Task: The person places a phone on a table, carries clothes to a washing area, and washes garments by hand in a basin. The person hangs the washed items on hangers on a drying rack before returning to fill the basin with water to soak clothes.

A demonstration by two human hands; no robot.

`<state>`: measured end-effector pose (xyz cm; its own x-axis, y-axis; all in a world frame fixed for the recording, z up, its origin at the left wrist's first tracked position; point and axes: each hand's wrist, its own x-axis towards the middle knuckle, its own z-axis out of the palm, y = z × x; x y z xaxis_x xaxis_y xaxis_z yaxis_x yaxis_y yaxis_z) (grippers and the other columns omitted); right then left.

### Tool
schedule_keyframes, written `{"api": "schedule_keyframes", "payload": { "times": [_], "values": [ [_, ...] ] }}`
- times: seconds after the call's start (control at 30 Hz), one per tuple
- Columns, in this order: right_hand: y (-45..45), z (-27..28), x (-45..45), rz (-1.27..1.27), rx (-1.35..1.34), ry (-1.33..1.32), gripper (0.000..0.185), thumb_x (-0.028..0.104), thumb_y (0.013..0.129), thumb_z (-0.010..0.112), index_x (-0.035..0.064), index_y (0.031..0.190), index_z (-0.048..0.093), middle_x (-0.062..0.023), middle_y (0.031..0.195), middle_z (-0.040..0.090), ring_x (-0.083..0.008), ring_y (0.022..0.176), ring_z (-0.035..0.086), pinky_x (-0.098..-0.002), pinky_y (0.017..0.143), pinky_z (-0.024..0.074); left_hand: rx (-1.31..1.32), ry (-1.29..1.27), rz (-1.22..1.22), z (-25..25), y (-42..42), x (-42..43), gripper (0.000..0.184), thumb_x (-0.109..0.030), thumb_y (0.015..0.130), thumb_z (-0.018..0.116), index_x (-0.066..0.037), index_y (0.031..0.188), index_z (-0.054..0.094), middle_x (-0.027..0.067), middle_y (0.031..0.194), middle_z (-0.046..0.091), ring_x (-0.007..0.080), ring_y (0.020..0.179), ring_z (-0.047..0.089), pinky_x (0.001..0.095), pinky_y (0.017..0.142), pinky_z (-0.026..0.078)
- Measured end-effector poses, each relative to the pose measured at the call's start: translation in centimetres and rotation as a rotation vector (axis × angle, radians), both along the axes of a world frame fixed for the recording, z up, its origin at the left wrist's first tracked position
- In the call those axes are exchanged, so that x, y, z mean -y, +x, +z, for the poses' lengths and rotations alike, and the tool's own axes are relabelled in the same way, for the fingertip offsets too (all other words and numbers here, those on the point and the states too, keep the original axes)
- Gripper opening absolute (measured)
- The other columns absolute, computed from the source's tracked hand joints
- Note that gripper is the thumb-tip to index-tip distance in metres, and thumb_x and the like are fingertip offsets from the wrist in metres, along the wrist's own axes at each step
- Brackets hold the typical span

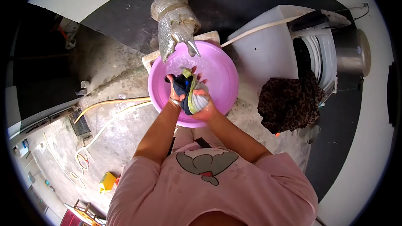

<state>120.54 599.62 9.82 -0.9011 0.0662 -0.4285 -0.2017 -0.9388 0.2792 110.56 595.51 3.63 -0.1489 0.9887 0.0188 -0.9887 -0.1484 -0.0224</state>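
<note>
Both of my hands grip a bunched piece of clothing [189, 93], navy, yellow-green and pale grey, over a pink basin [228, 65]. My left hand [174, 94] is closed around its dark left side. On the pale right side, my right hand [204, 109] is wrapped around the cloth, with part of its fingers hidden behind the folds. Water shows in the basin below. Just beyond the cloth, a metal spout [194, 48] sticks out of a pipe wrapped in silvery foil [178, 19] and points down over the basin.
To the right stands a white washing machine [268, 37] with a leopard-print cloth [289, 104] draped over its front edge. A yellow hose [111, 101] and a pale hose [106, 125] run across the concrete floor at left. A yellow jug [107, 181] stands at lower left.
</note>
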Motion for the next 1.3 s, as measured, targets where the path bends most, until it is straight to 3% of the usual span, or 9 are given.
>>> {"api": "schedule_keyframes", "payload": {
  "times": [0.1,0.27,0.43,0.77,0.87,0.97,1.13,1.23,1.3],
  "values": [
    [0.5,0.0,-1.0,0.088,0.103,0.046,0.034,0.013,0.074,0.057,0.0051,0.107,0.052,-0.0107,0.095,0.059,-0.0229,0.082,0.06,-0.032,0.072,0.0515,-0.132,-0.278,-0.143,-5.1,-1.9,0.5,0.069,-0.059,0.077,0.053,-0.008,0.123,0.045,0.0129,0.108,0.056,0.027,0.104,0.053,0.0407,0.092,0.042],
    [0.7,-0.5,-3.2,0.501,0.348,0.31,0.033,0.014,0.073,0.067,0.0021,0.101,0.055,-0.0102,0.087,0.061,-0.0201,0.072,0.062,-0.0298,0.067,0.0511,-0.433,-0.682,-0.459,-1.0,-4.2,-1.4,0.031,-0.021,0.074,0.069,-0.004,0.098,0.06,0.0061,0.083,0.062,0.017,0.071,0.06,0.029,0.065,0.05],
    [-0.2,-3.2,-4.1,0.792,0.511,1.181,0.043,0.018,0.064,0.077,0.0039,0.099,0.058,-0.0071,0.089,0.063,-0.0187,0.074,0.062,-0.0302,0.067,0.0493,-0.801,-0.949,-0.429,-0.5,-3.7,-3.0,0.031,-0.015,0.063,0.075,0.001,0.086,0.061,0.009,0.08,0.063,0.0196,0.065,0.06,0.0313,0.062,0.051],
    [-2.1,-4.6,-2.9,1.117,0.949,1.959,0.072,0.037,0.057,0.077,-0.0052,0.107,0.046,-0.0216,0.096,0.06,-0.0316,0.096,0.06,-0.0352,0.077,0.0498,-1.31,-1.633,-0.188,-2.1,-1.7,-4.9,0.033,-0.011,0.059,0.072,0.002,0.088,0.06,0.0151,0.081,0.063,0.0275,0.071,0.062,0.0361,0.064,0.049],
    [-1.7,-3.1,-3.2,1.115,0.848,1.883,0.063,0.034,0.059,0.076,-0.0048,0.102,0.051,-0.0198,0.093,0.062,-0.0293,0.087,0.062,-0.0341,0.076,0.0501,-1.337,-1.576,-0.25,-3.4,-1.9,-4.4,0.038,-0.019,0.061,0.075,0.002,0.09,0.062,0.0122,0.079,0.064,0.0236,0.067,0.062,0.0358,0.062,0.05],
    [-0.2,-6.8,-3.5,0.751,0.579,1.163,0.049,0.03,0.063,0.074,-0.0029,0.095,0.056,-0.0151,0.088,0.063,-0.0254,0.077,0.064,-0.0322,0.075,0.0506,-0.698,-1.256,-0.374,-1.5,-3.5,-3.9,0.039,-0.019,0.064,0.075,-0.001,0.096,0.062,0.011,0.078,0.063,0.023,0.071,0.063,0.034,0.066,0.051],
    [0.1,0.9,-3.0,0.309,0.305,0.252,0.023,0.015,0.076,0.062,0.0012,0.095,0.06,-0.0101,0.085,0.064,-0.0213,0.069,0.064,-0.0339,0.066,0.0536,-0.407,-0.675,-0.001,-5.7,-3.9,-1.4,0.048,-0.016,0.082,0.057,-0.018,0.128,0.045,0.0176,0.126,0.041,0.04,0.111,0.046,0.0518,0.087,0.044],
    [0.3,1.9,-2.8,0.22,0.221,0.077,0.031,0.026,0.079,0.06,0.0042,0.1,0.057,-0.0131,0.082,0.062,-0.0245,0.071,0.062,-0.0353,0.059,0.0509,0.073,-0.112,-0.156,0.5,-2.7,-0.9,0.052,-0.036,0.087,0.052,-0.015,0.132,0.036,0.0192,0.136,0.032,0.0368,0.123,0.036,0.053,0.1,0.031],
    [1.0,0.9,-3.0,0.204,0.128,-0.016,0.035,0.034,0.081,0.057,0.006,0.103,0.057,-0.0134,0.084,0.062,-0.0251,0.072,0.062,-0.0353,0.059,0.0508,0.005,0.06,-0.126,4.2,-1.4,-1.0,0.061,-0.052,0.082,0.048,-0.015,0.131,0.039,0.0189,0.137,0.032,0.0388,0.125,0.032,0.0544,0.102,0.025]
  ]
}}
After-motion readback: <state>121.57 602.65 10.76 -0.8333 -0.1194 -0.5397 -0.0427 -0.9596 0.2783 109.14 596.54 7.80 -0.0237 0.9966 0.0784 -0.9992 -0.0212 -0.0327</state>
